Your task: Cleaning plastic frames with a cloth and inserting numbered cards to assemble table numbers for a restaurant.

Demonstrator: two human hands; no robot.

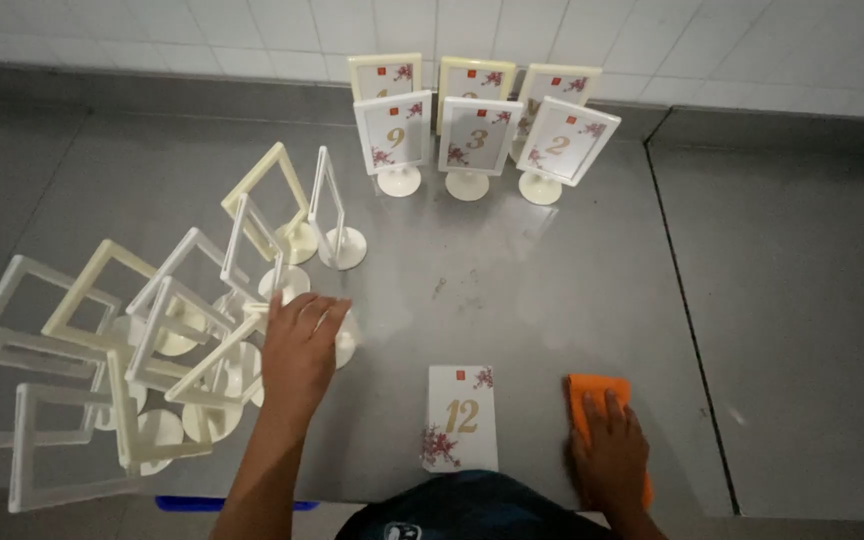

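Left hand (299, 352) grips an empty frame stand (257, 350) — right hand (609, 452) lies flat on an orange cloth (597, 390) (card (461, 417) lies between).

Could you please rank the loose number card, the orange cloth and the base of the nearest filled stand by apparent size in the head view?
1. Loose number card
2. Orange cloth, partly hidden under the right hand, so unsure
3. Stand base, farther away, so unsure

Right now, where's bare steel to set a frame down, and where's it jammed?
Free: the middle strip between the filled frames at the back and the loose card near the front edge. Also the steel right of the orange cloth up to the table seam, and the far-left back corner. Crowded: the empty frames on the left, where the left hand reaches.
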